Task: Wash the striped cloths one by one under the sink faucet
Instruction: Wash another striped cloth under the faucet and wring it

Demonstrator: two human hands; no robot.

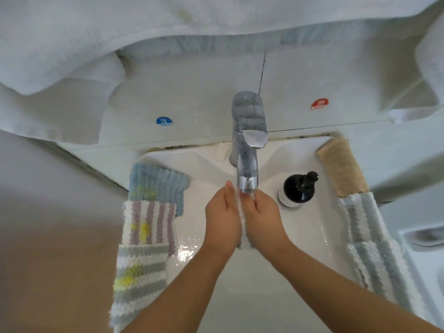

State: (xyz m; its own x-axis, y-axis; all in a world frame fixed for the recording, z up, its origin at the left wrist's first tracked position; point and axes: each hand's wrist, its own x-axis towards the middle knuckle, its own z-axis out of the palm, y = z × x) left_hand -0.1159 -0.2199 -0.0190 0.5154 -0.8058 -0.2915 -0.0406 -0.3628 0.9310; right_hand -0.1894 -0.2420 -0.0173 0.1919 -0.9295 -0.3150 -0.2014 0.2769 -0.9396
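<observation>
Nearest, both forearms are reaching in over the sink (300, 239) rim, converging so the work is staying centred over the basin. Left hand (222, 219) and right hand (260, 218) are facing palm to palm, fingers straight and held together, pressing a pale cloth (243, 236) flat between them; only its lower edge and a sliver between the palms are showing, so I cannot tell its stripes. Fingertips are pointing up to the faucet (247, 174) spout, likely so water is running straight down through the fabric while the palms are rubbing it. On the left rim three cloths are lying overlapped: grey stripe (140, 280), purple stripe (149, 224), blue (156, 183), some with yellow stains, probably waiting their turn. Along the right rim grey-blue striped cloths (370, 236) and a tan one (341, 167) are draped, possibly finished. A dark soap pump (298, 188) is standing just right of the spout, within reach.
</observation>
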